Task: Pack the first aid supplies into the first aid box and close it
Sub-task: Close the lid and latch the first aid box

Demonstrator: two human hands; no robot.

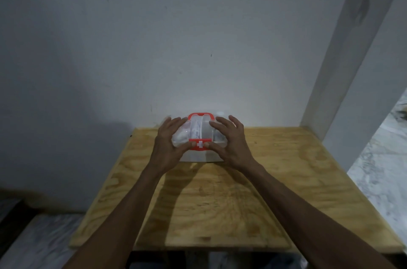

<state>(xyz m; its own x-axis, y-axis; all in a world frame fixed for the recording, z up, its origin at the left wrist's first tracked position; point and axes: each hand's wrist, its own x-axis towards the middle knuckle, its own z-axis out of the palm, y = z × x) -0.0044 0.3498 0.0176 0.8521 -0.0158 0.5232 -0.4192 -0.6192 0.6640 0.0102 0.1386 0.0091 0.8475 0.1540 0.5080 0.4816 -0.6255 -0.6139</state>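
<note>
A clear plastic first aid box [201,134] with a red handle and a red front latch bearing a white cross stands at the far middle of the plywood table [220,198]. Its lid is down, and pale supplies show dimly through the plastic. My left hand [169,144] rests on the lid's left side, with its thumb on the red latch. My right hand [229,142] covers the lid's right side, and its thumb also presses the latch. No loose supplies lie on the table.
A white wall rises right behind the box. A white pillar [343,83] stands at the table's far right corner. Marbled floor [378,169] shows to the right and at the lower left.
</note>
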